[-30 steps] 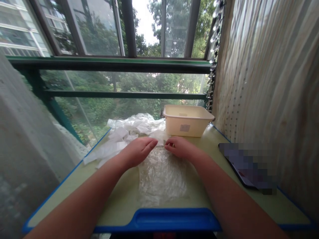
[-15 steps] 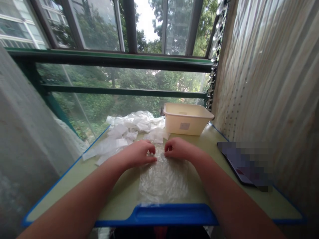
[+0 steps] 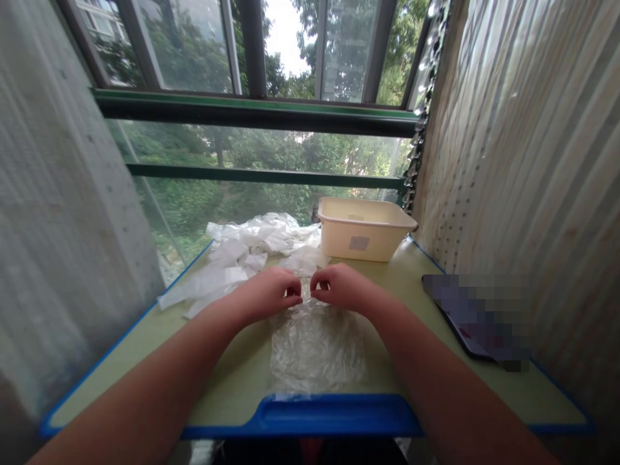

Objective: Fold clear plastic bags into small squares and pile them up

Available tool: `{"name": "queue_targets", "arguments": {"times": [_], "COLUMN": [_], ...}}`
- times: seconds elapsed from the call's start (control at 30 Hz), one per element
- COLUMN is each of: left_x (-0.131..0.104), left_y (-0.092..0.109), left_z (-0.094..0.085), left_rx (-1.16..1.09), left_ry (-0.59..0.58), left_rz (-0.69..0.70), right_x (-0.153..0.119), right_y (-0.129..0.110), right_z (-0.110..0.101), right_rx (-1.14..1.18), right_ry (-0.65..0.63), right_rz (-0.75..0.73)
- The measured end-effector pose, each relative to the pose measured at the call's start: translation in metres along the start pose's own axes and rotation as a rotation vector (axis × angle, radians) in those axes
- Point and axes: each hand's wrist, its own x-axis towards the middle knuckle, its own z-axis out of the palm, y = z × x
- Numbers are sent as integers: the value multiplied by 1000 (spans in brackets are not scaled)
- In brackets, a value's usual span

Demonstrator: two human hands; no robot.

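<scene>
A crinkled clear plastic bag [image 3: 317, 352] lies flat on the green table in front of me, its near end at the blue front edge. Both hands are at its far end, close together. My left hand [image 3: 278, 290] has its fingers curled and pinched on the bag's upper left part. Facing it, my right hand [image 3: 336, 287] pinches the bag's upper right part between thumb and fingers. Just past my hands, a white translucent piece of plastic [image 3: 304, 259] rests on the table.
A heap of white plastic bags [image 3: 271, 234] spreads over the back left. The cream bin [image 3: 368, 232] stands at the back right. A dark flat device [image 3: 469, 323], partly pixelated, lies on the right. The table [image 3: 145, 368] has a blue rim; window railing and curtains surround it.
My right hand has shifted slightly left and away from me, narrowing the gap between my hands. My left hand has moved a little farther away and its fingers are closer together. The view has tilted slightly.
</scene>
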Motion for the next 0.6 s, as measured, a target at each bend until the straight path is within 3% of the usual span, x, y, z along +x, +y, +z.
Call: {"name": "queue_targets", "arguments": {"times": [0.1, 0.27, 0.47, 0.6], "left_x": [1, 4, 2, 0], "left_y": [2, 6, -1, -1], "left_z": [1, 0, 5, 4], "left_rx": [-27, -87, 27, 24], "left_ry": [-35, 61, 12, -15], "left_rz": [31, 80, -48, -35], "right_x": [-2, -3, -4, -4], "right_y": [0, 6, 3, 0], "right_z": [1, -2, -1, -3], "right_rx": [-51, -3, 46, 99], "right_ry": [-95, -89, -199, -226], "right_rz": [16, 1, 49, 45]}}
